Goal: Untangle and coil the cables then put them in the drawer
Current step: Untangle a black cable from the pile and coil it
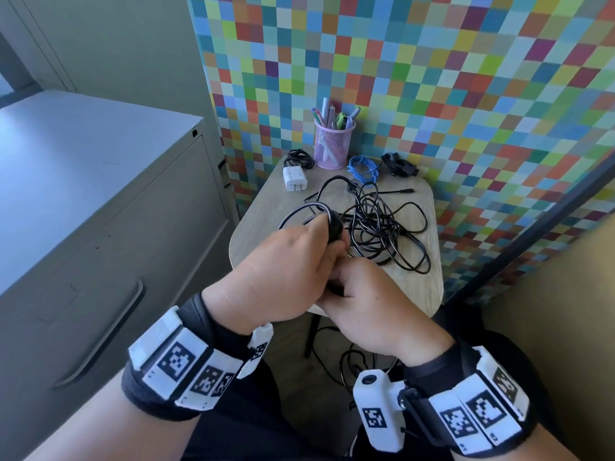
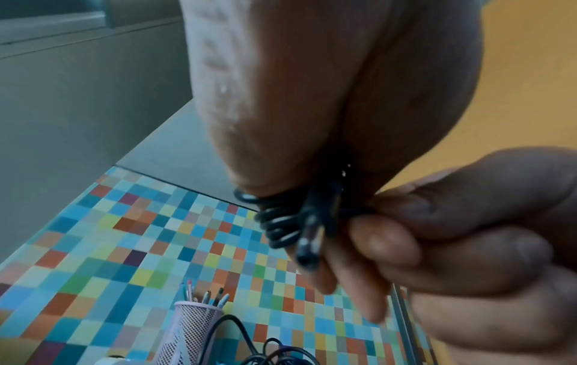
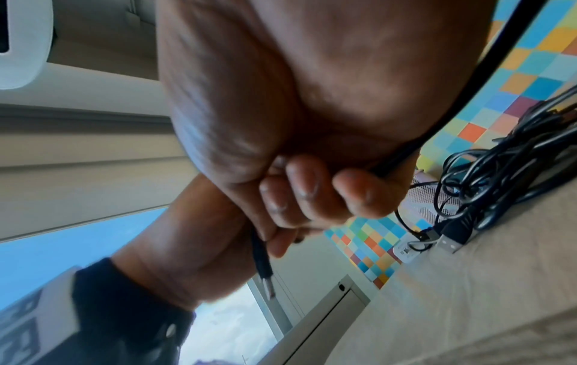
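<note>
Middle of the frame: the left hand [image 1: 283, 271] holds a black cable coil [image 1: 334, 226]; the right hand [image 1: 362, 301] grips its loose end.

Checkered wall [image 1: 432, 78] (many colours) behind wooden table [image 1: 429, 287], grey cabinet [image 1: 100, 194].

Black sleeves [image 1: 213, 324], white marker-printed wristbands [image 1: 186, 371]

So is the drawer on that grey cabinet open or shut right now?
Shut. In the head view the drawer front sits flush with the grey cabinet, no gap showing, while the left hand grips the coiled black cable.
</note>
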Demonstrator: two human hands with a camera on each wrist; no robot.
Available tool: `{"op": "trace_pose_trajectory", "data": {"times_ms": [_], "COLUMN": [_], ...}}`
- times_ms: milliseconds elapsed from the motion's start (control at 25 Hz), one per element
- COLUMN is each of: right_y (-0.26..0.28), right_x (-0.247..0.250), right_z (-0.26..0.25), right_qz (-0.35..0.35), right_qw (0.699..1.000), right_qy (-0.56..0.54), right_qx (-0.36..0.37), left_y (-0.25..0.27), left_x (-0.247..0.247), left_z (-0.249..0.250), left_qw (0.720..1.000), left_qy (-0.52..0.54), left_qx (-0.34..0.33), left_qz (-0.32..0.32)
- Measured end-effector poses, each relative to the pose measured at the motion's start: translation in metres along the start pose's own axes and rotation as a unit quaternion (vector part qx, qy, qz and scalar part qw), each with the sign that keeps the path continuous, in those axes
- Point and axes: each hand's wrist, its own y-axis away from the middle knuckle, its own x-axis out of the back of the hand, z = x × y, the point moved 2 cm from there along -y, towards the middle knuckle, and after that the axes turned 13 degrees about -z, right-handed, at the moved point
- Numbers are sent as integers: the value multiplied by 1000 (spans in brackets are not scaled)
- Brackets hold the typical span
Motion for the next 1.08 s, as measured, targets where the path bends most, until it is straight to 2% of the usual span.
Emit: {"op": "trace_pose_trajectory", "data": {"times_ms": [40,120,320,440,520,640,760,960,1080], "right_y": [3,10,25,29,30,32,31,24,16], "right_x": [3,10,33,38,42,55,62,60,59], "right_z": [1,-1,-5,-10,-10,-3,3,-1,12], "right_qz": [-2,-2,40,42,62,133,173,228,218], "right_qw": [1000,1000,999,998,997,989,979,963,964], "right_qy": [-3,-2,15,32,24,2,-33,-14,-65], "right_qx": [-12,-24,-10,22,41,60,100,145,136], "left_y": [-2,-4,0,5,7,10,9,3,4], "left_x": [-2,-2,8,13,14,17,17,12,12], "left_z": [-1,-3,-9,-9,-11,-18,-22,-21,-15], "left_qw": [999,997,984,945,920,893,867,843,788], "left_qy": [-40,-46,97,259,326,380,419,461,564], "left_qx": [15,34,46,34,25,-18,-59,-48,-78], "left_qz": [-17,-49,-142,-199,-219,-241,-262,-274,-233]}}
